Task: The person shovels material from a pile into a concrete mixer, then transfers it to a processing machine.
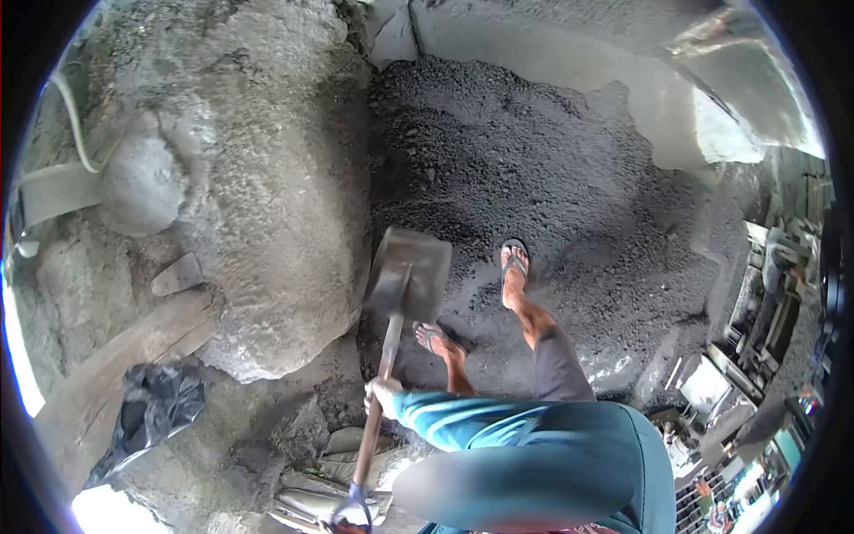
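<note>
1. The right grip (382,396) was closed around the shovel (387,356) mid-shaft, left of centre.
2. The blade (429,274) showed above the grip, near mid-frame; the handle (358,491) reached the bottom edge.
3. Dark gravel (534,169) spread across upper centre.

A shovel (388,356) held aslant, broad grey blade (429,283) near the feet (440,342), brown shaft (369,439), bluish looped grip (358,491)

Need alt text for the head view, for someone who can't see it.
The right hand grips a shovel by its shaft, blade near two sandaled feet on dark, gravel-like material. A rough grey mass fills much of the left; clutter lines the right edge.
</note>
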The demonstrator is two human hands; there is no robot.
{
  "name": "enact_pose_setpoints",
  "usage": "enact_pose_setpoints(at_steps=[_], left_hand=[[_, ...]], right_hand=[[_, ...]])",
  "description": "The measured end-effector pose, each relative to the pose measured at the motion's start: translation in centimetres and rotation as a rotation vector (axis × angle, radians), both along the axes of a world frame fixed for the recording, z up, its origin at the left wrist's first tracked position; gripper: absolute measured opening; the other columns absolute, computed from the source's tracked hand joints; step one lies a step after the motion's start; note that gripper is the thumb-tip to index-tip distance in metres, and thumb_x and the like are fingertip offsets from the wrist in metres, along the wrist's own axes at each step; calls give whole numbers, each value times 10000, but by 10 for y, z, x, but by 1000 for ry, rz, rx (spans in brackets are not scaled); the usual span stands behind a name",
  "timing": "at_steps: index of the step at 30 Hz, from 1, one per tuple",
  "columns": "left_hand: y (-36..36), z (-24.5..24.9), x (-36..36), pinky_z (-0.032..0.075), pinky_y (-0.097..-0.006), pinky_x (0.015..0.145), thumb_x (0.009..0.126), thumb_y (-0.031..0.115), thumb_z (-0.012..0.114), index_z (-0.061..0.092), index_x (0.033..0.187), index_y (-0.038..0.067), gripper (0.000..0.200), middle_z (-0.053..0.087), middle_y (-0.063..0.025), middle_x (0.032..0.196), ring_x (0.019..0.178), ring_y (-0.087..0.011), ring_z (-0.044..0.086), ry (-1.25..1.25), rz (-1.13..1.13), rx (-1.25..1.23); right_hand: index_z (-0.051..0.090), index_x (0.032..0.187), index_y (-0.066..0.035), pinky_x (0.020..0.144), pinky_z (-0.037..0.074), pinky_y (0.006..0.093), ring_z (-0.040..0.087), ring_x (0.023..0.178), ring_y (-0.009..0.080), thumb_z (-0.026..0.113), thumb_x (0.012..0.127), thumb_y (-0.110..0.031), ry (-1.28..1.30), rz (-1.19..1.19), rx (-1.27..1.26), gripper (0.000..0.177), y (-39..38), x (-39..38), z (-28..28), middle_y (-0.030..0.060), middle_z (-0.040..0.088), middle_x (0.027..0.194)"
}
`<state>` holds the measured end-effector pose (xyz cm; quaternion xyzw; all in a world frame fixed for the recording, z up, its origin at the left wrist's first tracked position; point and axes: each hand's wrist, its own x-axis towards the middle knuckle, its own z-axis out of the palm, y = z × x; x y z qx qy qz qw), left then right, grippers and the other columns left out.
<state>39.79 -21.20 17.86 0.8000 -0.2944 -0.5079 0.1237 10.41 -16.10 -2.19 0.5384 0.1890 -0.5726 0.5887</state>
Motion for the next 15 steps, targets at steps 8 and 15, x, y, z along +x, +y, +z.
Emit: enact_pose_setpoints(at_steps=[8,15], left_hand=[[8,-186,-312,400,-377,386,979,432,578,606,791,29,446,526,-67,570,413,-226,482,165,-34,-298],[8,-145,-272,398,-386,420,972,547,520,555,682,32,592,462,-67,531,425,-244,466,137,-96,-83]], right_hand=[[536,896,-117,591,513,483,554,586,256,604,894,-133,369,-154,255,70,90,-318,-213,65,517,674],[545,831,-135,584,520,483,569,590,258,680,855,-191,374,-459,214,148,143,-243,-200,54,551,712]])
